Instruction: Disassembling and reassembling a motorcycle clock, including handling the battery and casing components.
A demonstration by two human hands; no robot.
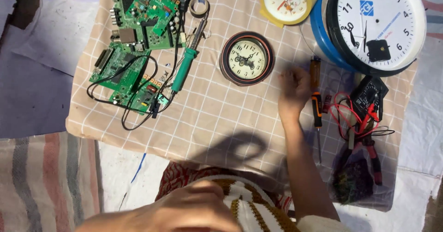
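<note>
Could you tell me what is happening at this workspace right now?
A person sits over a checked cloth spread with repair gear. Their right hand rests on the cloth beside an orange-handled screwdriver, while the left hand stays close to the body, blurred. A small round clock lies in the middle, with green circuit boards and a soldering iron to the left.

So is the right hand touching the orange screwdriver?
Touching: the head view shows the right hand resting against the orange screwdriver, no gap between them.
</note>
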